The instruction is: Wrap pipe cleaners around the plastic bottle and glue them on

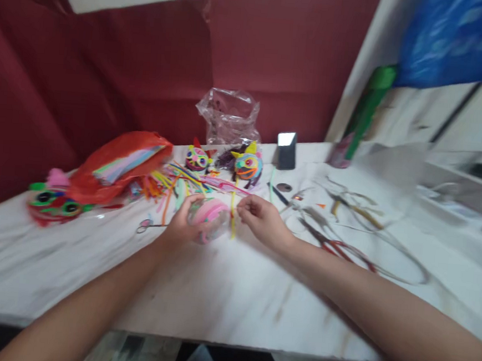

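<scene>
My left hand [181,223] is closed around the side of a clear, rounded object [209,220] with pink fuzzy strips on it and a little green. Just right of it, my right hand [259,216] has its fingers curled together in a pinch. A yellow pipe cleaner [233,210] stands right beside those fingertips; blur hides whether they grip it. Behind both hands, a pink strip [228,185] runs toward the right hand. Two small decorated balls with faces, one pink and yellow [198,159] and one blue and yellow [248,165], sit farther back.
Left lie a red bag [119,162], a red big-eyed figure [53,206], loose pipe cleaners [174,178] and small scissors [148,226]. Red-handled pliers [336,246], yellow-handled pliers [359,211] and wire [413,272] spread right. A dark phone-like block [286,152] stands behind.
</scene>
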`<state>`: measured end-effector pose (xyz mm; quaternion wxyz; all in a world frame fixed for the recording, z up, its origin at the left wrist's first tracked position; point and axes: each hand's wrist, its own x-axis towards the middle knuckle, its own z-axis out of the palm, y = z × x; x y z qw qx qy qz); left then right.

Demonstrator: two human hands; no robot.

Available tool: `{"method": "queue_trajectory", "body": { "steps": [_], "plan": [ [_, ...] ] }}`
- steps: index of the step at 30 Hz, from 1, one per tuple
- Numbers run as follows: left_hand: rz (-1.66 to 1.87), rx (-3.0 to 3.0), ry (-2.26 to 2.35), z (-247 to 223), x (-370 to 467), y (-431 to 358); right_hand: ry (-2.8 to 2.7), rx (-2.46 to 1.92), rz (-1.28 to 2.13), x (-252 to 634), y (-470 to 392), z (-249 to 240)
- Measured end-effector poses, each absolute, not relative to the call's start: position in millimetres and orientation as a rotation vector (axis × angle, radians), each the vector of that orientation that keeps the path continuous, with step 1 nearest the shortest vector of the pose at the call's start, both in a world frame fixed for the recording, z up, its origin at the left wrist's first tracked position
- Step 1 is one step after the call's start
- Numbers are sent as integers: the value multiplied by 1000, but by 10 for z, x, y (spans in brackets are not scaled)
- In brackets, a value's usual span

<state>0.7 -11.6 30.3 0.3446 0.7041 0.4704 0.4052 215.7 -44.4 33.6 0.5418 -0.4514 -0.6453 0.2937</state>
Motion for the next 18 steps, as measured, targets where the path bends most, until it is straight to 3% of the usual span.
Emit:
{"method": "queue_trajectory", "body": {
  "steps": [4,7,11,18],
  "plan": [
    [1069,1711,1172,253,-25,-32,-1667,-1233,432,2630,-400,749],
    [1071,1593,1117,236,-28,-25,-1717,-1644,131,3131,-404,860],
    [1063,1541,1080,253,3,-96,-1704,-1972,-86,3623,-422,619],
    [1079,1582,1066,198,-13,-96,-1678,-2063,-23,3739,-351,179]
  ]
}}
